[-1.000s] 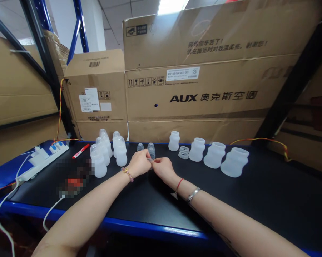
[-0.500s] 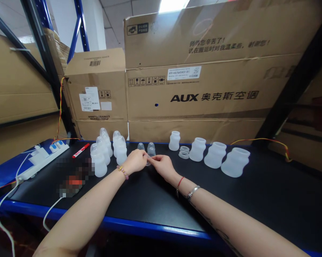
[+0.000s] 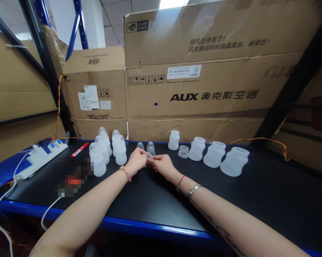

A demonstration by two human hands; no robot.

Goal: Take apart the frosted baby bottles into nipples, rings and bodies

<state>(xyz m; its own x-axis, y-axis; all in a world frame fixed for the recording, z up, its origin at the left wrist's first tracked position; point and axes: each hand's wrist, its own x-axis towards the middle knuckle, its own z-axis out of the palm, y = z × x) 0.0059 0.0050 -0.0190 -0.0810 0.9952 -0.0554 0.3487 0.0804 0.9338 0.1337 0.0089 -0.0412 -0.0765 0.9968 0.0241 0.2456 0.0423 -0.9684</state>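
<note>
My left hand (image 3: 137, 161) and my right hand (image 3: 163, 166) meet over the middle of the table, fingers pinched on a small translucent bottle collar ring (image 3: 149, 155). The fingers hide part of the ring. Just behind it stand clear domed caps (image 3: 150, 146), with another clear cap (image 3: 140, 145) beside them. Right of my right hand lie stacked translucent rings (image 3: 183, 152). Beyond these are open frosted bottles (image 3: 197, 149) in a slanting row, plus a smaller-looking one (image 3: 174, 140) farther back. Left of my left hand, several frosted bottles with clear domed caps (image 3: 98, 162) stand upright in two rows.
On the left lie a red marker (image 3: 79, 150), a white power strip (image 3: 43, 162) and a blurred-out object (image 3: 73, 180) with a white cable. Cardboard (image 3: 193, 107) walls off the back of the black table (image 3: 150, 200). A yellow-red wire (image 3: 259, 139) runs at the right rear.
Both hands have shifted slightly, and the ring between them now shows more clearly, tilted up. The bottles and caps stand as before; the view has moved a little.
</note>
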